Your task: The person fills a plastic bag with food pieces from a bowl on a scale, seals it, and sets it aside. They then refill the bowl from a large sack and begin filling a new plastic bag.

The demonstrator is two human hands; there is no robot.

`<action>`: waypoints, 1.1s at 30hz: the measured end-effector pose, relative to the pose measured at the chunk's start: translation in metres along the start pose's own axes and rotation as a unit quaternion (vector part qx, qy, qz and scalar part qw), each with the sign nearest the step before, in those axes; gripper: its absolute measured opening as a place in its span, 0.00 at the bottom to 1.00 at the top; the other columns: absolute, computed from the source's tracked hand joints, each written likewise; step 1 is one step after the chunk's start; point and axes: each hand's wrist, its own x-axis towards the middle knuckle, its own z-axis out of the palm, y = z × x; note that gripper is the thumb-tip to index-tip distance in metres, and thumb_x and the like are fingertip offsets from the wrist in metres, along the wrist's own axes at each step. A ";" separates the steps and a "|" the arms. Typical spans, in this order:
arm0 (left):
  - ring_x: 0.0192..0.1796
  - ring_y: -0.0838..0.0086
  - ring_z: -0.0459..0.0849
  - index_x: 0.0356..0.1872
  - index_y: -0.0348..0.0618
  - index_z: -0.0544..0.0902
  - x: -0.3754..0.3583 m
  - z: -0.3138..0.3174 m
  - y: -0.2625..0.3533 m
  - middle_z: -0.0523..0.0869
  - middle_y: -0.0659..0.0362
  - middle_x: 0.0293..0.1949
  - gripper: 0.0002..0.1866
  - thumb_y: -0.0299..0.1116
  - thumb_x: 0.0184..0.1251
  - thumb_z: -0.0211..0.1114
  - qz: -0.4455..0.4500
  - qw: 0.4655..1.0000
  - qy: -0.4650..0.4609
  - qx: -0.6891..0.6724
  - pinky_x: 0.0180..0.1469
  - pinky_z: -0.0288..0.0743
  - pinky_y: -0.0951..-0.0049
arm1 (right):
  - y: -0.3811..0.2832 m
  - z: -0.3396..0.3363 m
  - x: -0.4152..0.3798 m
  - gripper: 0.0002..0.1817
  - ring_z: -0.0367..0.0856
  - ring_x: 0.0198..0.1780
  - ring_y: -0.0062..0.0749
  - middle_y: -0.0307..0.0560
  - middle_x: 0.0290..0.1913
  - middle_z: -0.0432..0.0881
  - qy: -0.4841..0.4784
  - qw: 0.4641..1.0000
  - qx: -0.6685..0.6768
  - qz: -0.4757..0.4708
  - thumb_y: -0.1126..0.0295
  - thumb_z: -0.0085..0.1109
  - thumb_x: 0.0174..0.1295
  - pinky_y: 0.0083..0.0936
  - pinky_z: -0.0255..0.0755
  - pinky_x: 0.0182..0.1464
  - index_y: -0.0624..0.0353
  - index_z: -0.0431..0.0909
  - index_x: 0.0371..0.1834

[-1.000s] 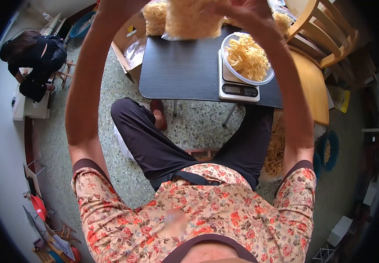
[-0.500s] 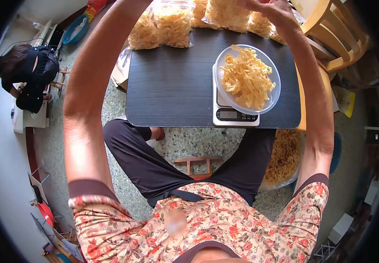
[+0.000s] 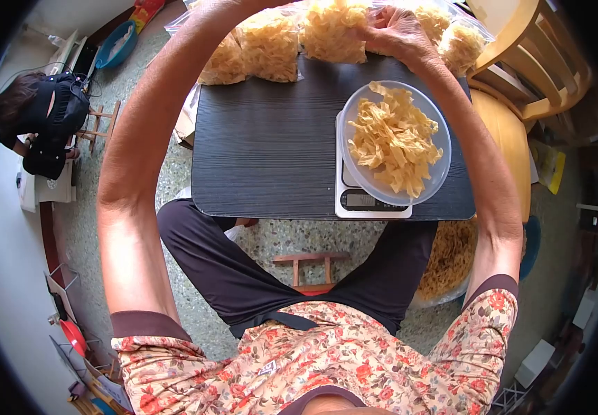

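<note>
Several clear bags of pale yellow dried flakes stand along the table's far edge. My right hand (image 3: 397, 31) is at the right side of the middle bag (image 3: 332, 33), fingers closed on its side. My left hand (image 3: 254, 5) is at the top edge of the view over the bags, its fingers cut off by the frame. Nearer me, a clear round bowl (image 3: 439, 169) holding loose flakes (image 3: 394, 138) rests on a white digital scale (image 3: 373, 209) at the right front of the dark table (image 3: 264, 145).
Wooden chairs (image 3: 506, 138) stand to the right. A large tray of browner flakes (image 3: 447, 259) is low beside my knee. Another person (image 3: 50, 111) sits at the far left, near a blue basin (image 3: 116, 45). A small stool (image 3: 311, 266) is between my legs.
My right hand has come lower and into fuller view beside the middle bag. The table, scale and bowl appear slightly lower in the view.
</note>
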 end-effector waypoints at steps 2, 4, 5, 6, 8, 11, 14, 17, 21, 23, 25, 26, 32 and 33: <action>0.33 0.65 0.90 0.28 0.43 0.92 -0.002 0.001 -0.004 0.90 0.52 0.26 0.02 0.27 0.54 0.73 -0.013 1.000 0.004 0.008 0.42 0.82 0.64 | 0.003 -0.004 0.009 0.18 0.85 0.37 0.17 0.38 0.36 0.88 0.032 0.943 -0.300 0.137 0.60 0.79 0.59 0.19 0.81 0.41 0.57 0.85 0.46; 0.34 0.64 0.90 0.27 0.44 0.92 -0.003 0.002 -0.008 0.90 0.52 0.27 0.02 0.28 0.53 0.74 -0.015 1.000 0.002 0.018 0.42 0.83 0.64 | -0.013 0.018 0.005 0.15 0.78 0.28 0.12 0.33 0.26 0.83 0.091 0.941 -0.320 0.059 0.55 0.77 0.60 0.16 0.76 0.33 0.53 0.86 0.34; 0.33 0.63 0.90 0.27 0.45 0.92 -0.003 0.006 -0.009 0.91 0.52 0.27 0.02 0.28 0.52 0.73 -0.021 0.999 0.017 0.025 0.41 0.83 0.63 | -0.011 0.020 0.005 0.21 0.84 0.34 0.20 0.40 0.32 0.88 0.096 0.946 -0.304 0.065 0.52 0.79 0.56 0.23 0.80 0.39 0.56 0.87 0.40; 0.33 0.63 0.90 0.27 0.45 0.92 -0.004 0.007 -0.011 0.91 0.52 0.27 0.02 0.28 0.52 0.73 -0.021 0.999 0.020 0.026 0.41 0.83 0.63 | -0.010 0.021 0.005 0.27 0.90 0.40 0.27 0.48 0.38 0.92 0.099 0.950 -0.289 0.070 0.49 0.81 0.53 0.29 0.84 0.46 0.59 0.88 0.47; 0.33 0.64 0.90 0.26 0.46 0.92 -0.004 0.009 -0.014 0.91 0.53 0.27 0.02 0.29 0.53 0.73 -0.027 1.000 0.004 0.006 0.40 0.83 0.63 | -0.009 0.018 0.005 0.27 0.90 0.41 0.27 0.49 0.39 0.92 0.093 0.954 -0.277 0.071 0.49 0.80 0.54 0.29 0.84 0.47 0.60 0.88 0.47; 0.32 0.65 0.90 0.25 0.46 0.91 -0.004 0.010 -0.016 0.91 0.54 0.26 0.02 0.29 0.53 0.72 -0.023 1.000 -0.009 0.002 0.39 0.83 0.63 | -0.005 0.017 0.005 0.28 0.90 0.41 0.28 0.49 0.39 0.92 0.085 0.951 -0.291 0.067 0.49 0.78 0.55 0.29 0.84 0.48 0.60 0.88 0.49; 0.32 0.65 0.90 0.24 0.47 0.91 -0.006 0.015 -0.018 0.90 0.55 0.26 0.02 0.29 0.54 0.72 -0.019 1.000 -0.011 -0.004 0.39 0.83 0.64 | -0.006 0.022 0.004 0.21 0.82 0.32 0.15 0.36 0.29 0.86 0.076 0.950 -0.293 0.072 0.51 0.80 0.58 0.17 0.78 0.36 0.58 0.86 0.40; 0.33 0.65 0.90 0.26 0.48 0.91 -0.008 0.022 -0.025 0.91 0.56 0.27 0.01 0.29 0.53 0.72 -0.033 0.999 0.020 -0.019 0.39 0.82 0.63 | -0.004 0.023 0.005 0.22 0.84 0.32 0.17 0.37 0.30 0.86 0.078 0.948 -0.299 0.069 0.51 0.80 0.58 0.18 0.81 0.39 0.58 0.87 0.41; 0.33 0.65 0.90 0.26 0.47 0.91 -0.007 0.022 -0.028 0.90 0.54 0.27 0.02 0.29 0.53 0.72 -0.036 0.999 -0.001 -0.005 0.39 0.82 0.62 | 0.002 0.022 0.007 0.22 0.86 0.34 0.18 0.38 0.32 0.87 0.075 0.956 -0.276 0.073 0.51 0.80 0.58 0.20 0.83 0.41 0.59 0.86 0.42; 0.33 0.65 0.90 0.27 0.47 0.91 -0.007 0.019 -0.025 0.90 0.54 0.27 0.02 0.29 0.54 0.72 -0.045 0.999 -0.020 0.008 0.39 0.82 0.62 | 0.002 0.023 0.007 0.23 0.86 0.34 0.18 0.38 0.32 0.87 0.073 0.956 -0.273 0.082 0.52 0.80 0.59 0.20 0.83 0.41 0.59 0.86 0.43; 0.33 0.64 0.90 0.27 0.47 0.91 -0.008 0.017 -0.020 0.90 0.54 0.27 0.02 0.30 0.54 0.71 -0.054 0.998 -0.038 0.021 0.39 0.82 0.62 | 0.001 0.023 0.009 0.23 0.86 0.34 0.18 0.38 0.33 0.87 0.064 0.956 -0.265 0.108 0.52 0.80 0.59 0.21 0.83 0.42 0.59 0.85 0.45; 0.33 0.63 0.90 0.29 0.47 0.92 -0.008 0.018 -0.018 0.90 0.54 0.27 0.03 0.30 0.54 0.71 -0.049 0.996 -0.034 0.061 0.39 0.82 0.61 | 0.000 0.023 0.010 0.23 0.86 0.34 0.18 0.38 0.33 0.87 0.064 0.956 -0.265 0.106 0.52 0.80 0.59 0.21 0.83 0.42 0.59 0.85 0.45; 0.37 0.60 0.91 0.33 0.44 0.92 -0.006 0.018 -0.021 0.92 0.51 0.32 0.06 0.28 0.57 0.68 -0.058 0.998 -0.013 0.038 0.43 0.84 0.59 | 0.003 0.013 0.003 0.22 0.86 0.42 0.18 0.39 0.40 0.88 0.038 0.972 -0.217 0.084 0.56 0.79 0.60 0.21 0.84 0.46 0.60 0.85 0.50; 0.39 0.60 0.92 0.34 0.43 0.92 -0.007 0.016 -0.022 0.92 0.50 0.34 0.07 0.27 0.58 0.67 -0.052 0.999 0.010 0.003 0.44 0.84 0.59 | -0.002 0.012 0.000 0.22 0.86 0.44 0.19 0.40 0.41 0.88 0.032 0.974 -0.198 0.104 0.58 0.79 0.60 0.20 0.84 0.46 0.60 0.85 0.50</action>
